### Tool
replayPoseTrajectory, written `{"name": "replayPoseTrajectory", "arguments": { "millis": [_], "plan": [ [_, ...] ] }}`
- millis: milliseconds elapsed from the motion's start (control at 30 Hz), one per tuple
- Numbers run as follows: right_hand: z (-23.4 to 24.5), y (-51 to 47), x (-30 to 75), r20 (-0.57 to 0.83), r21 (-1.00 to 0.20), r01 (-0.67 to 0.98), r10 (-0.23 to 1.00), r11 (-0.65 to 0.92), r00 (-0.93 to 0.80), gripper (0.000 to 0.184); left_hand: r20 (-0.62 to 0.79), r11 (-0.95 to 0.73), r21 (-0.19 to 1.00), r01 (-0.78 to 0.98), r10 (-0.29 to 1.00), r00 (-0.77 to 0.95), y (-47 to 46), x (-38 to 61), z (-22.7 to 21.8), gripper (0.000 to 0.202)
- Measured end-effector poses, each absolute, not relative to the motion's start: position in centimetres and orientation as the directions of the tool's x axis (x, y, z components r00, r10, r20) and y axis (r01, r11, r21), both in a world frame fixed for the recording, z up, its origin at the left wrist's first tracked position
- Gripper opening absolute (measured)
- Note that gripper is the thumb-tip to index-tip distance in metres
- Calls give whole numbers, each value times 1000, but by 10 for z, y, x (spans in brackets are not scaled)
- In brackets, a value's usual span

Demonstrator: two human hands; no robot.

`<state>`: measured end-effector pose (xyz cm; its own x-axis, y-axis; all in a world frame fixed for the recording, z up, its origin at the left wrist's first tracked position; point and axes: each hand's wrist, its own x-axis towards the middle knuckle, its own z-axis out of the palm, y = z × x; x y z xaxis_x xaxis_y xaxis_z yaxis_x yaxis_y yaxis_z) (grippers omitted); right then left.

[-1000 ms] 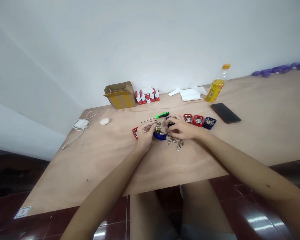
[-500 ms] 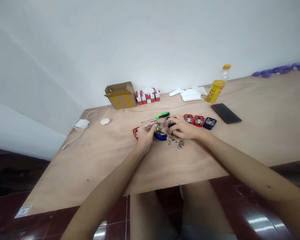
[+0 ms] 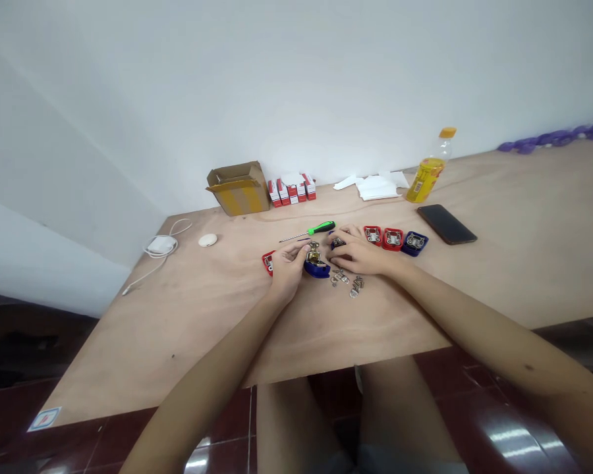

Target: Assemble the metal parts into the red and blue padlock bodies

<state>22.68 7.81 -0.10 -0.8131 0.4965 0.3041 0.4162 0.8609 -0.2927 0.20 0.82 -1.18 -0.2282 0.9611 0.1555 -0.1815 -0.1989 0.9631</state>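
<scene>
My left hand (image 3: 287, 263) grips a blue plastic piece with a brass metal part (image 3: 316, 262) and keeps it on the wooden table (image 3: 188, 316). My right hand (image 3: 360, 253) lies just right of it, fingers curled over another small blue piece (image 3: 337, 243). Several loose metal clips (image 3: 348, 283) lie in front of my right hand. A red piece (image 3: 267, 261) sits just left of my left hand. Two red pieces (image 3: 383, 236) and a blue one (image 3: 415, 241) with metal parts stand in a row to the right.
A green-handled screwdriver (image 3: 310, 231) lies behind my hands. Farther back are a cardboard box (image 3: 238, 189), small red and white boxes (image 3: 291, 189), white paper (image 3: 375, 185) and a yellow bottle (image 3: 427, 171). A black phone (image 3: 445, 223) lies right; a white charger (image 3: 161, 245) and round white object (image 3: 207, 239) left.
Hardly anything has moved. My right hand's fingers have shifted slightly over the small blue piece; my left hand keeps its hold.
</scene>
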Motion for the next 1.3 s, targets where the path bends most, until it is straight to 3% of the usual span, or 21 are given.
{"name": "replayPoseTrajectory", "arguments": {
  "millis": [300, 467, 600, 733, 1300],
  "plan": [
    [-7, 75, 213, 305, -317, 483, 570, 816, -763, 12, 153, -194, 963, -187, 965, -212, 8, 3, -14, 37],
    [-3, 76, 216, 428, -412, 333, 503, 848, -751, 13, 120, -162, 961, -226, 975, -187, 7, 4, -13, 39],
    [4, 71, 216, 557, -536, 196, 519, 821, -649, 15, 92, -130, 959, -250, 983, -156, 6, 5, -14, 42],
    [6, 66, 212, 623, -580, 111, 528, 807, -578, 15, 75, -110, 959, -262, 987, -140, 5, 6, -15, 45],
    [1, 68, 210, 566, -654, 58, 539, 754, -624, 14, 57, -77, 958, -276, 995, -81, 2, 9, -16, 44]
  ]
}}
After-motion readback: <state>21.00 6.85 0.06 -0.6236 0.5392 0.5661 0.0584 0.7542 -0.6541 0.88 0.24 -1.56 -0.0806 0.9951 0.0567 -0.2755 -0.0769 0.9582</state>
